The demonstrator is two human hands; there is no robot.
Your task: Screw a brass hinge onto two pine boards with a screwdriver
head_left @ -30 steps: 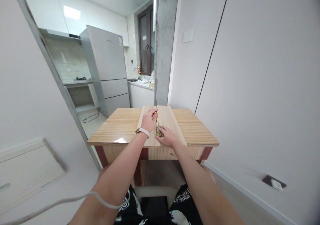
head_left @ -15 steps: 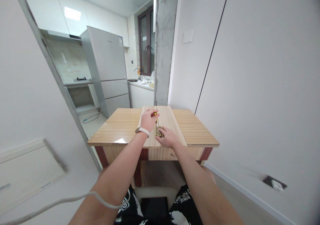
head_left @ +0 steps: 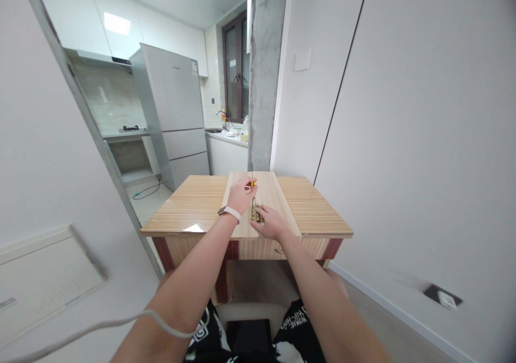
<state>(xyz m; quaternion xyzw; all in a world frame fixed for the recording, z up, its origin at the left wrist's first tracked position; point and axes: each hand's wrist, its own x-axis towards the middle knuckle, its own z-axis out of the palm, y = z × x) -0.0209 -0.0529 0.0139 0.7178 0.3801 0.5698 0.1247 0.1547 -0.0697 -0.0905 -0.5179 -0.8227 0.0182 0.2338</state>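
My left hand, with a pale watch strap at its wrist, is closed on the yellow-and-dark handle of a screwdriver. The shaft points down toward a brass-coloured hinge. Whether its tip sits in a screw is too small to tell. Thumb and fingers of my right hand grip the hinge, partly covering it. The hinge lies across the seam of two light wooden boards, side by side on the table.
Beneath the boards stands a wood-grain table with a drawer front. A grey pillar and a white wall rise behind it. A fridge is beyond, at left. A pale cable crosses my left forearm.
My left hand has shifted slightly around the screwdriver handle, and less red shows on it. My right hand stays at the hinge; the boards have not visibly moved.
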